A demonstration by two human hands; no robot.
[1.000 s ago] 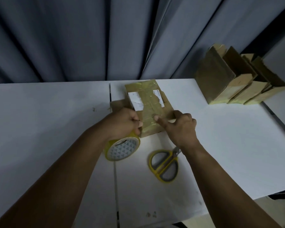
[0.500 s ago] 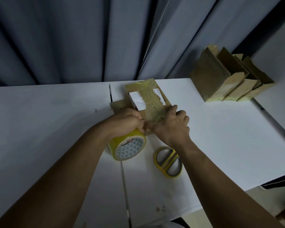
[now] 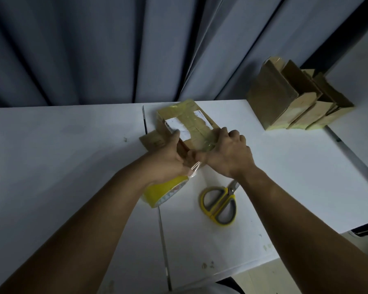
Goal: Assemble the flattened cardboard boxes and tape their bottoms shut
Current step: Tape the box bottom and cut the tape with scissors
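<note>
A small brown cardboard box (image 3: pixel 197 129) stands on the white table (image 3: pixel 62 155), its taped face up with white label scraps on it. My left hand (image 3: pixel 168 160) holds a yellow tape roll (image 3: pixel 164 192) at the box's near left corner. A clear strip of tape stretches from the roll up to the box. My right hand (image 3: pixel 229 151) presses down on the box's near edge, thumb pinching the tape strip beside my left hand.
Yellow-handled scissors (image 3: pixel 220 205) lie shut on the table just below my right wrist. Several assembled boxes (image 3: pixel 295 98) lean in a row at the back right corner. A grey curtain (image 3: pixel 115 49) hangs behind the table. The table's front edge runs at lower right.
My left hand has pulled the roll down and toward me, drawing out a short strip. My right hand shifted from flat on top of the box to its near edge.
</note>
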